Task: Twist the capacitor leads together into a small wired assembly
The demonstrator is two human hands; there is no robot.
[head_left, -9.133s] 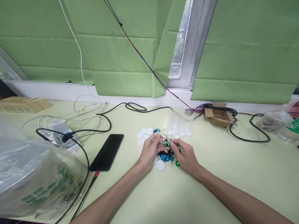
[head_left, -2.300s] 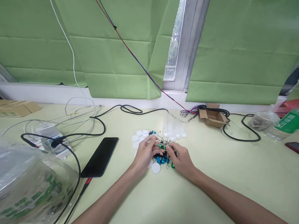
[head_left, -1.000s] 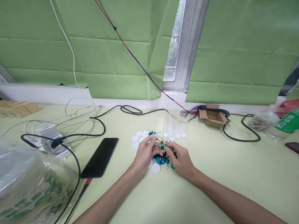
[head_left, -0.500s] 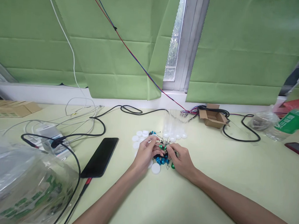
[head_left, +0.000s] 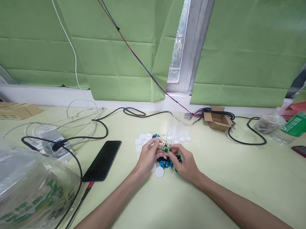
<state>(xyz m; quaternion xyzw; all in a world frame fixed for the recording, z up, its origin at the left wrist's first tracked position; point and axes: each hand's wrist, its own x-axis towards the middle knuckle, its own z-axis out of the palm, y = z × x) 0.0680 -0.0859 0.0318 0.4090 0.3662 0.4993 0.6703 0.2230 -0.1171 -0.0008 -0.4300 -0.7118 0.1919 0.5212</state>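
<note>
My left hand (head_left: 149, 155) is closed in a pinch on thin metal wires that carry a small shiny green piece (head_left: 164, 149). My right hand (head_left: 186, 164) has its thumb and fingers pinched at the other end of that green piece, where a dark part shows. Below my fingers lies a pile of shiny blue pieces (head_left: 166, 164), mixed with black parts and bent wires. A white round cap (head_left: 159, 172) rests in front of the pile, and several more white caps (head_left: 142, 136) lie behind my left hand. My hands partly hide the pile.
Clear plastic tubes (head_left: 179, 127) lie beyond the pile. A black phone (head_left: 102, 161) and a plastic bag (head_left: 30, 190) are at left, near a power strip (head_left: 50, 140) and tangled cables. An open cardboard box (head_left: 219, 123) and a bottle (head_left: 296, 125) stand at right.
My right hand's fingers have shifted slightly on the green piece, and its index finger is now more arched. My left hand holds almost the same place.
</note>
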